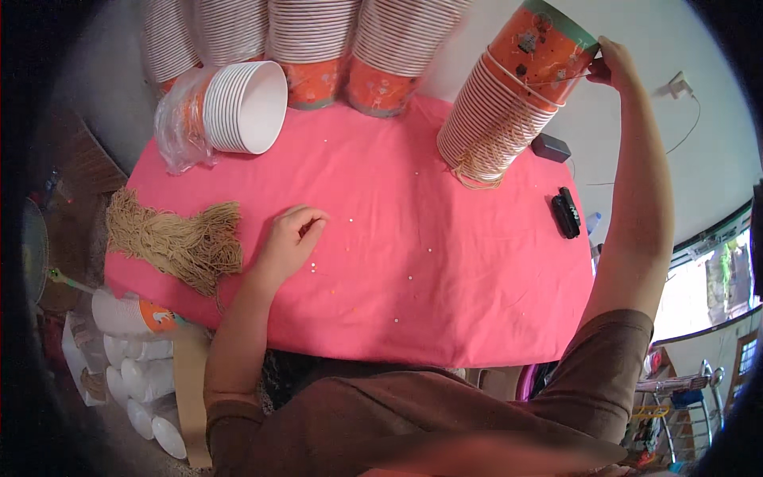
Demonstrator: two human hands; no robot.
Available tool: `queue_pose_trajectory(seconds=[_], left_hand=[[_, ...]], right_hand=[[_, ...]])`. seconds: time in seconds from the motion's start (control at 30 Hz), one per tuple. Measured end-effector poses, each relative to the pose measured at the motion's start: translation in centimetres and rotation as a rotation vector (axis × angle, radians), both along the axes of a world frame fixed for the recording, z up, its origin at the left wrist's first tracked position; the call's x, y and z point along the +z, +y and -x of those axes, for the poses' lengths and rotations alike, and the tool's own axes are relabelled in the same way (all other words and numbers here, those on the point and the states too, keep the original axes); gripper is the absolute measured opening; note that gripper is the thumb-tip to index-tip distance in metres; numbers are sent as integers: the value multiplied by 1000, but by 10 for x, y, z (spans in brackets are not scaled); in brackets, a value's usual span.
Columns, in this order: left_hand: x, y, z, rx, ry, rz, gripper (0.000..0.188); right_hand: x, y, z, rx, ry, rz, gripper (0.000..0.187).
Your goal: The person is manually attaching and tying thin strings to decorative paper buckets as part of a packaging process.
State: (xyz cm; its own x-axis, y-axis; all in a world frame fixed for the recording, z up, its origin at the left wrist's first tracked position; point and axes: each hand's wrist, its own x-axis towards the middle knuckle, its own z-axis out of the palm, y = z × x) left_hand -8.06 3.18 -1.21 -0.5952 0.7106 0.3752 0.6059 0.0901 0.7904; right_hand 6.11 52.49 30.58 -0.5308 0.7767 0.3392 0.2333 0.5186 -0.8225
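My left hand [290, 242] rests on the pink cloth [366, 286] with its fingers loosely curled, and nothing shows in it. Beside it, to the left, lies a bundle of tan cords [175, 238]. At the far right stands a tall stack of white paper buckets [477, 119], upside down and leaning to the right. The top bucket [540, 48] is orange with a green band. My right hand [610, 63] is at that bucket's upper right edge, fingers pinched on a thin cord that runs across its side. Several looped cords hang along the stack's lower right side.
Several wrapped bucket stacks [310, 56] line the back, with a shorter stack [246, 107] lying on its side. A black box [551, 147] and a black stapler-like object [566, 213] lie at the right. Small white beads dot the cloth. More cups [147, 378] lie below the left edge.
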Motion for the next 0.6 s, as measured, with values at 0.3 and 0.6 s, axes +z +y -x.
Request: queue_pose_trajectory(seconds=[0.3, 0.6], left_hand=[[-2, -2, 1, 11, -12, 0, 9], [-1, -2, 0, -4, -39, 22, 11]], right_hand=[[0, 4, 0, 24, -72, 29, 39], [-4, 24, -3, 52, -72, 36, 41]])
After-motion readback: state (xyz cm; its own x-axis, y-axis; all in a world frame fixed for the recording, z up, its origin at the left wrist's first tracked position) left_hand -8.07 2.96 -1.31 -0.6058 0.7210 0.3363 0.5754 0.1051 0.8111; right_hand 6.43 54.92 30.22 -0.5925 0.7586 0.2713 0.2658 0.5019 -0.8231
